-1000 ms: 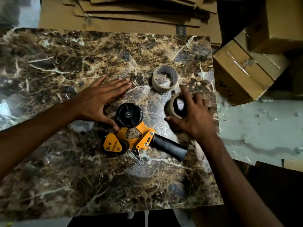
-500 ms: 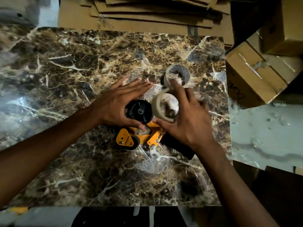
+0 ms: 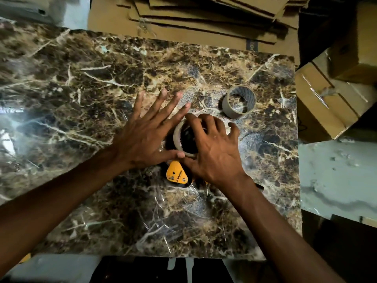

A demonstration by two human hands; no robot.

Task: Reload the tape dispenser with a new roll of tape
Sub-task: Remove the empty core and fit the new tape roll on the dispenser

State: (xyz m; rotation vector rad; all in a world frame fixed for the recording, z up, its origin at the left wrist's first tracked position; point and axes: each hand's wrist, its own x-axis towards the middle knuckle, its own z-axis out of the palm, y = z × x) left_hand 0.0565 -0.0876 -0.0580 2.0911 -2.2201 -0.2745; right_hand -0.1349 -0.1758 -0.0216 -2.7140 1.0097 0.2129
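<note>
The orange and black tape dispenser (image 3: 177,174) lies on the marble table (image 3: 81,99), mostly covered by my hands; only its orange front plate shows. A beige tape roll (image 3: 177,137) sits over the dispenser's black hub. My right hand (image 3: 212,150) grips this roll from above, fingers curled over its rim. My left hand (image 3: 146,137) lies flat beside it, fingers spread, thumb touching the roll's lower edge. A second roll or bare core (image 3: 238,105) stands apart at the upper right.
Flattened cardboard sheets (image 3: 204,21) are stacked beyond the table's far edge. Cardboard boxes (image 3: 326,103) stand to the right of the table. The table's right edge runs close to the second roll.
My right hand has carried the tape roll from the right side of the table over to the dispenser's hub. My left hand has stayed beside the hub, and its thumb now touches the roll.
</note>
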